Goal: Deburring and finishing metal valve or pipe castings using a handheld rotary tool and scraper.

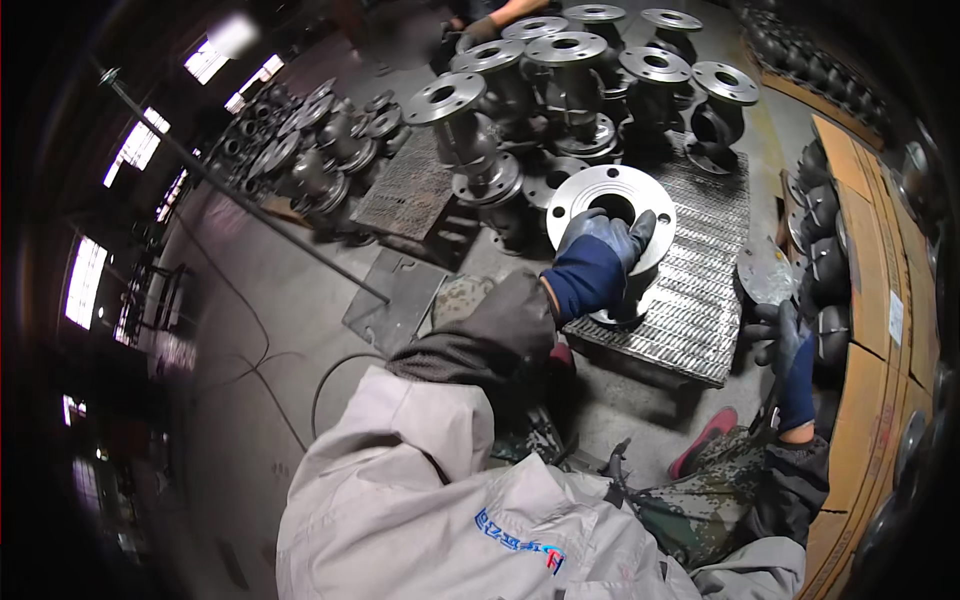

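A metal valve body with a bright machined flange stands upright on the ribbed metal platform. My left hand, in a dark blue glove, is closed on that flange, its fingers at the central bore. Out to the right, my gloved right hand has its fingers apart and looks unloaded. Just beyond its fingertips is a dull round flange plate; whether they touch it I cannot tell. More flanged valve bodies crowd the platform's far side, some stacked.
Dark castings line the right, beside cardboard. A second ribbed platform and piled castings lie left. A long rod slants to a floor plate; cables cross the floor. Another person's gloved hand is at the back.
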`<state>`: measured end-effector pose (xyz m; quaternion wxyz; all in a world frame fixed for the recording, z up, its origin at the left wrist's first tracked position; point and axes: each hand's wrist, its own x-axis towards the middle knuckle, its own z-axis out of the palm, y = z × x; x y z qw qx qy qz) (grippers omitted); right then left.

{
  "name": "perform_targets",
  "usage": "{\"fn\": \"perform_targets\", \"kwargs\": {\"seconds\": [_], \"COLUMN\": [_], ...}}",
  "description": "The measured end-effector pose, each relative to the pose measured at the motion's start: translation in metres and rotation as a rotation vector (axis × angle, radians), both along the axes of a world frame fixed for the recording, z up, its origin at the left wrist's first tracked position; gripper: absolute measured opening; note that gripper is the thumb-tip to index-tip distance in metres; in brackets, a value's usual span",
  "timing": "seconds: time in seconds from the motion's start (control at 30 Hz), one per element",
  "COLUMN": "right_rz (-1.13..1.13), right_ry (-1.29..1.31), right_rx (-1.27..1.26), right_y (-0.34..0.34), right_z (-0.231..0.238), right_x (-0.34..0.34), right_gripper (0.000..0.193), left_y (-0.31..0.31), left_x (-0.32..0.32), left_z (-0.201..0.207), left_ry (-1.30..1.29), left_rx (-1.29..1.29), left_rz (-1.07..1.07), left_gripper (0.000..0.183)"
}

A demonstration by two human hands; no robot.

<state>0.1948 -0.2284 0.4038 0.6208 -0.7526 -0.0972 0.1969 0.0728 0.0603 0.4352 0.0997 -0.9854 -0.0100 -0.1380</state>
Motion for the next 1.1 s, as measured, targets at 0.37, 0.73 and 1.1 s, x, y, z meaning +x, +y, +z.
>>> {"fn": "perform_targets", "kwargs": {"seconds": [0.37,0.73,1.1], "right_rz": [0.355,0.491,0.172], "right_ry": [0.522,0.4,0.256], "right_rx": [0.157,-0.164,-0.075], "right_y": [-0.015,0.03,0.086], "right_z": [0.01,-0.014,0.005], "right_x": [-0.059,-0.055,0.02], "right_gripper": [0.055,0.051,0.048], "left_y": [0.071,0.162,0.089], "left_x": [-0.01,-0.005,0.019], "left_z": [-0.005,-0.051,-0.029], "left_ry": [-0.284,-0.193,-0.192], "left_rx": [-0.074,-1.821,-1.491], "left_rz": [-0.332,0.257,-0.074], "left_gripper": [0.043,0.049,0.033]}}
